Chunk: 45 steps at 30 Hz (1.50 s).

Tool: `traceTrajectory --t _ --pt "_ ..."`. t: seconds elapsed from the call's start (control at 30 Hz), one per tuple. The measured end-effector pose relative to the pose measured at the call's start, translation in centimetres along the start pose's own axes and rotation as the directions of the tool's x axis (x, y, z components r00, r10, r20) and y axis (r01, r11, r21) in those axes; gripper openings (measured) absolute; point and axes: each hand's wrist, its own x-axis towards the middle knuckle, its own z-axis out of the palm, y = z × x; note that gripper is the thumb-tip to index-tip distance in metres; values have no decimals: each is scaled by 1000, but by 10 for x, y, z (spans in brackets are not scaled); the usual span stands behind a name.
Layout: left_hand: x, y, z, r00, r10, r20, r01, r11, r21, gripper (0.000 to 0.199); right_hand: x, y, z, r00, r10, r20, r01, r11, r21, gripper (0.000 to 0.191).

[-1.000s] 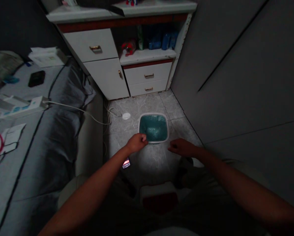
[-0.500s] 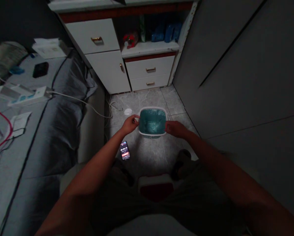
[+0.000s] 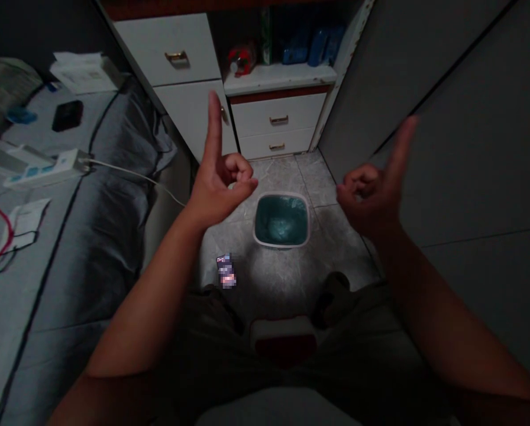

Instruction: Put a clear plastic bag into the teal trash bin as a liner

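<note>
Both hands up by the bin (image 3: 282, 220) on the floor: left hand (image 3: 223, 171) to its left, right hand (image 3: 375, 183) to its right, index fingers extended, others curled, holding nothing!

Looks like a cramped, dim bedroom in a home: grey fabric-covered bed (image 3: 127, 177) along the left, white wooden cabinet with brass-coloured handles (image 3: 185, 109) ahead, grey marbled floor tiles (image 3: 278, 278) below, tall flat grey panels (image 3: 478, 148) on the right.
</note>
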Motion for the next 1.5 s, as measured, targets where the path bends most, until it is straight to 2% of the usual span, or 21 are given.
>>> traceTrajectory --t 0.03,0.13,0.23,0.3,0.47,0.53,0.6,0.67,0.7,0.73,0.8,0.87,0.93,0.97,1.03,1.07,1.13,1.2,1.27,1.33,1.5 --pt "5 -23 1 999 -37 13 38 999 -26 114 4 25 4 998 36 48 -36 999 -1 110" --pt "17 -77 0 991 -132 15 133 987 -91 119 11 95 11 989 122 84 -119 992 -36 105" --pt "23 -94 -6 992 -123 14 124 987 -101 119 11 129 9 988 108 111 -104 994 -40 103" --pt "25 -89 -10 996 -91 6 91 992 -84 116 9 132 6 989 103 109 -99 994 -46 105" --pt "31 -62 -10 997 -66 -48 65 998 -26 110 8 120 6 994 102 43 -98 992 -74 102" --pt "30 -49 -8 996 -51 -73 51 999 6 89 7 114 8 995 101 23 -98 990 -106 95" --pt "24 -37 -5 995 -36 -90 40 998 39 56 5 108 10 993 111 26 -106 983 -150 82" --pt "14 -28 -1 996 -43 -79 48 997 68 31 1 102 15 987 133 95 -109 970 -216 61" --pt "7 -26 1 997 -58 -54 62 995 83 27 -3 100 18 975 148 167 -102 961 -256 49" --pt "-1 -25 3 997 -81 -13 82 992 99 28 -7 98 21 951 169 260 -87 950 -298 39" --pt "-16 -29 7 981 -151 122 133 981 143 30 -18 94 30 852 230 469 -41 925 -379 24" --pt "-28 -38 10 923 -229 309 169 963 208 28 -32 91 40 709 304 637 8 899 -438 14" --pt "-38 -51 12 821 -304 484 168 938 305 23 -49 88 52 577 358 735 46 883 -466 14" --pt "-42 -57 13 758 -349 551 158 918 364 18 -58 88 58 527 372 764 59 881 -469 18" --pt "-49 -66 16 612 -469 637 138 856 499 5 -74 88 69 458 381 803 71 885 -460 31" --pt "-53 -70 18 527 -539 657 127 815 566 4 -81 89 73 432 379 818 75 889 -452 37" --pt "-61 -72 23 359 -657 663 99 733 673 16 -92 92 79 396 369 841 86 897 -434 39" --pt "-69 -72 29 241 -715 656 81 689 721 23 -98 97 83 377 362 853 92 901 -423 37" --pt "-76 -71 35 177 -719 672 94 692 716 28 -99 101 85 385 360 850 86 903 -421 32" --pt "-81 -71 40 142 -704 695 101 709 698 31 -98 105 87 387 367 846 75 902 -425 28" --pt "-86 -77 48 137 -753 644 1 650 760 37 -98 111 91 302 392 869 82 897 -434 17"
